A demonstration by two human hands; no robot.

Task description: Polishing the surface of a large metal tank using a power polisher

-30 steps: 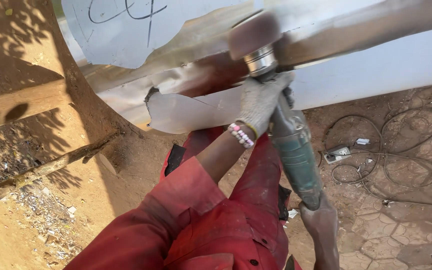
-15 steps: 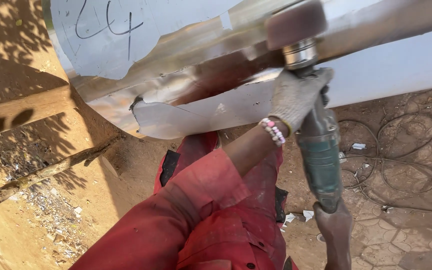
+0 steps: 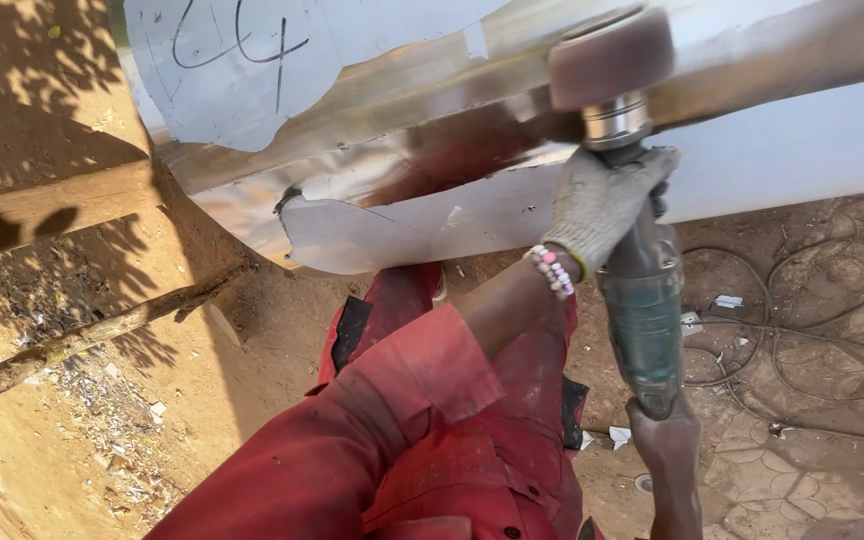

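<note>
My left hand [image 3: 602, 205], in a grey knit glove with a bead bracelet [image 3: 552, 270] at the wrist, grips the neck of a green power polisher [image 3: 642, 320]. My bare right hand [image 3: 667, 450] holds the tool's rear end, low in the view. The polisher's brown cylindrical drum [image 3: 612, 60] presses against a shiny curved metal sheet [image 3: 402, 90]. White film partly covers the sheet and is torn back along the bare strip. My red sleeve and red trousers fill the lower middle.
A wooden beam [image 3: 42, 210] and a rough stick [image 3: 82, 340] lie at the left over sandy ground with scattered scraps [image 3: 102, 420]. Looped cables [image 3: 802, 300] lie on the paved ground at the right.
The polisher and both hands have shifted to the right along the bare metal strip. More of the sheet's left end and torn film now shows.
</note>
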